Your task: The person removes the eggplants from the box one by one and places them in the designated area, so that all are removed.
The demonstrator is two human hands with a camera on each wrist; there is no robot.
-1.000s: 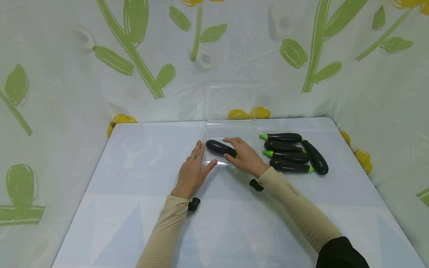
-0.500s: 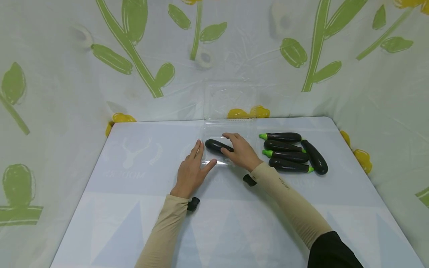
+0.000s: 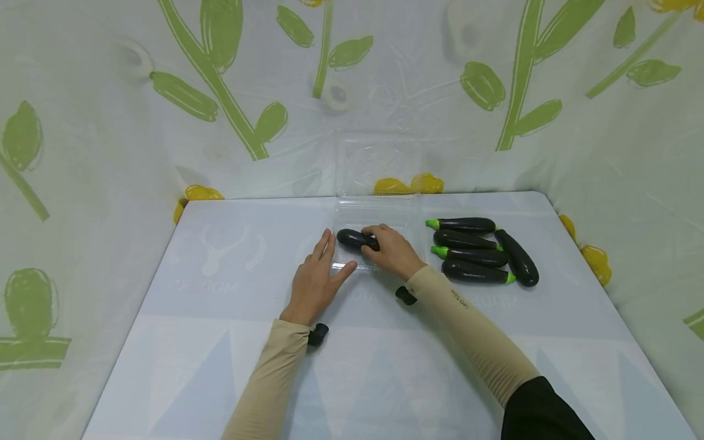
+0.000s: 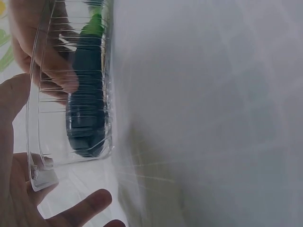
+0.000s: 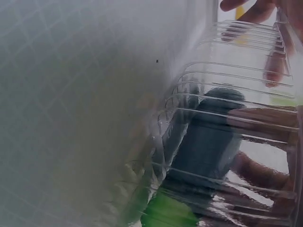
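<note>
A clear plastic clamshell box point(image 3: 396, 211) lies on the table with its transparent lid point(image 3: 357, 162) raised behind it. Inside, along the near side, is a glossy dark eggplant point(image 3: 349, 238). My right hand point(image 3: 394, 253) grips it over the stem end, thumb on the near side and fingers on the far side. Through the box wall, the left wrist view shows the eggplant point(image 4: 86, 109) with its green stem. My left hand point(image 3: 312, 286) rests against the box's left side, fingers straight and thumb spread toward the front edge. In the right wrist view, the ribbed wall covers the eggplant point(image 5: 206, 142).
To the right of the box, several eggplants point(image 3: 474, 257) lie in a stacked row, and another eggplant point(image 3: 517, 258) slants beside them. A white and pale blue cloth covers the table point(image 3: 264, 360). A curtain point(image 3: 407, 73) with printed plants hangs behind the table's back edge.
My right hand has moved slightly left along the eggplant, and its fingers have closed round it, covering the green stem. The left hand and the box have stayed in place.
</note>
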